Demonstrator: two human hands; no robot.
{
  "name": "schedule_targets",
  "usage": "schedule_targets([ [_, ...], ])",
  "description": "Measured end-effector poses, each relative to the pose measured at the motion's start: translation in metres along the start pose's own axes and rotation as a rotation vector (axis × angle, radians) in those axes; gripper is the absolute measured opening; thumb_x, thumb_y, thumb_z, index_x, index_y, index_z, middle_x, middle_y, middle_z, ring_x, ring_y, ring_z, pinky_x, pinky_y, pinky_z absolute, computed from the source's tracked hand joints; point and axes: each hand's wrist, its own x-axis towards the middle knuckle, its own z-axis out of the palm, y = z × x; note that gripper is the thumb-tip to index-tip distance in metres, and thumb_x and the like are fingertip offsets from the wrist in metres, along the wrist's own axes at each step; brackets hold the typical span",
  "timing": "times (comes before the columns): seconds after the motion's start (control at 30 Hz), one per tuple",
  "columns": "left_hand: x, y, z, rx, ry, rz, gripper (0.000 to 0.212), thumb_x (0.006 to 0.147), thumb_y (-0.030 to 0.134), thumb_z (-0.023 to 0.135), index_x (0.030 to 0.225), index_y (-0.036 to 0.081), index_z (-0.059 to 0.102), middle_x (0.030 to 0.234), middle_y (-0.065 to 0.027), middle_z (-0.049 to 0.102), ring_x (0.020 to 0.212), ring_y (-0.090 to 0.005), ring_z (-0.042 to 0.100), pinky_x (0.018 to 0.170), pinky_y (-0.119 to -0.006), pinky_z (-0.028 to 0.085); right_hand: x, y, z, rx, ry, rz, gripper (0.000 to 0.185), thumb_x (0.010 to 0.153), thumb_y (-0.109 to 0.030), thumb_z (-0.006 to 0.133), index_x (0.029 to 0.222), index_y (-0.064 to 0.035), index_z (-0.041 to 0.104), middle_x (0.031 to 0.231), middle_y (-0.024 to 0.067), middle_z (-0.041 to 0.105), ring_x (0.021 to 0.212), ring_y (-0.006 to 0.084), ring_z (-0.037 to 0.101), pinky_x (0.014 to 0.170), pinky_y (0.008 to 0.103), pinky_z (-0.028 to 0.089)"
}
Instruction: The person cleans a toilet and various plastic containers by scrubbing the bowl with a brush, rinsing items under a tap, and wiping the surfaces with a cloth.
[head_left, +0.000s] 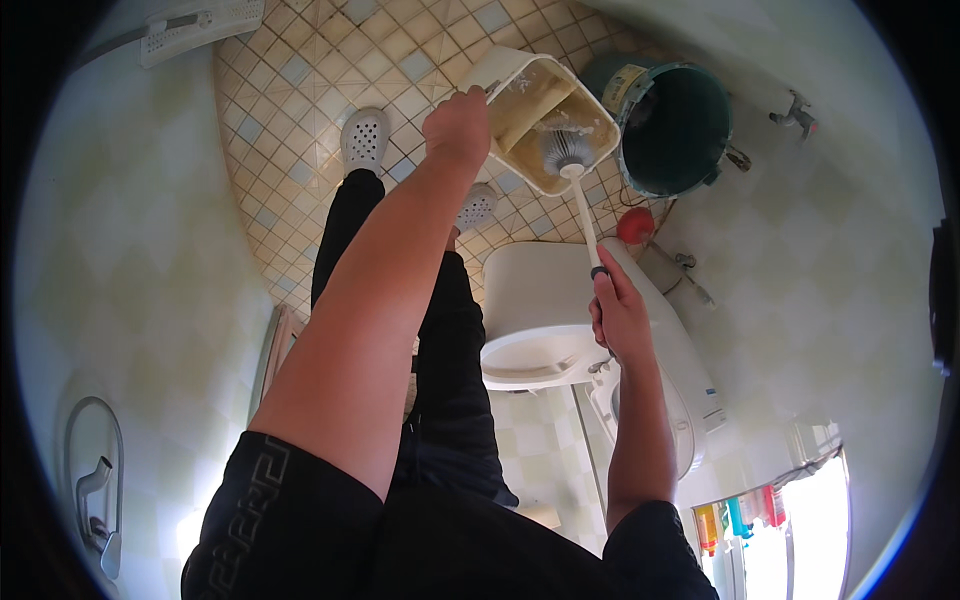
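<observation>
My left hand (459, 127) grips the rim of a cream plastic bin (541, 60), which is tilted so that its opening faces me. Yellowish-brown staining and some white foam or residue show on the inner walls. In my right hand (621, 315) is the handle of a white long-handled brush (586, 217). The brush's round bristle head (566, 148) is inside the bin, close to its near wall. Fingers of both hands are closed around what they hold.
A dark green bucket (675, 127) stands right of the bin. Near it are a red rubber plunger (635, 225) and a wall tap (796, 116). The white toilet (540, 292) is below the bin. My feet, in white clogs (365, 141), rest on the tiled floor (300, 97).
</observation>
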Motion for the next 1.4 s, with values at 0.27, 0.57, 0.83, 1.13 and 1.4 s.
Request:
schedule_targets([
  [0.27,-0.027,0.021,0.022,0.09,0.002,0.332,0.02,0.092,0.012,0.049,0.109,0.006,0.059,0.094,-0.0164,0.069,0.09,-0.0346,0.069,0.076,-0.047,0.055,0.036,0.048,-0.02,0.006,0.0,0.01,0.044,0.103,-0.025,0.054,0.147,-0.02,0.05,0.06,-0.0036,0.045,0.042,0.0042,0.035,0.038,0.0232,0.032],
  [0.57,-0.04,0.04,0.005,0.31,-0.07,0.513,0.02,0.091,0.014,0.051,0.107,0.005,0.059,0.089,-0.0168,0.069,0.081,-0.0368,0.069,0.069,-0.048,0.056,0.093,0.114,0.012,0.138,-0.066,0.006,0.045,0.102,-0.031,0.055,0.147,-0.0269,0.05,0.061,-0.0021,0.047,0.042,0.0068,0.038,0.038,0.0253,0.033],
  [0.83,-0.1,0.02,0.056,0.393,-0.12,0.463,0.016,0.088,0.012,0.054,0.1,0.002,0.058,0.088,-0.019,0.07,0.079,-0.0384,0.07,0.068,-0.049,0.057,0.153,0.127,0.034,0.233,-0.093,0.047,0.043,0.099,-0.033,0.057,0.141,-0.0253,0.057,0.062,-0.0016,0.049,0.046,0.0095,0.043,0.042,0.0285,0.038],
  [1.13,-0.141,0.019,0.128,0.349,-0.116,0.481,0.016,0.089,0.019,0.056,0.095,0.003,0.054,0.078,-0.0178,0.068,0.072,-0.0392,0.068,0.064,-0.049,0.056,0.171,0.148,-0.001,0.317,-0.221,0.108,0.047,0.1,-0.036,0.055,0.146,-0.024,0.051,0.067,-0.0034,0.049,0.048,0.0059,0.04,0.043,0.0252,0.032],
  [1.4,-0.159,0.041,0.176,0.368,-0.15,0.368,0.022,0.089,0.021,0.061,0.099,0.003,0.052,0.082,-0.0192,0.068,0.076,-0.0404,0.068,0.067,-0.052,0.054,0.162,0.18,-0.027,0.446,-0.287,0.159,0.048,0.1,-0.037,0.053,0.146,-0.0245,0.05,0.073,-0.0057,0.046,0.054,0.0046,0.038,0.044,0.0238,0.031],
])
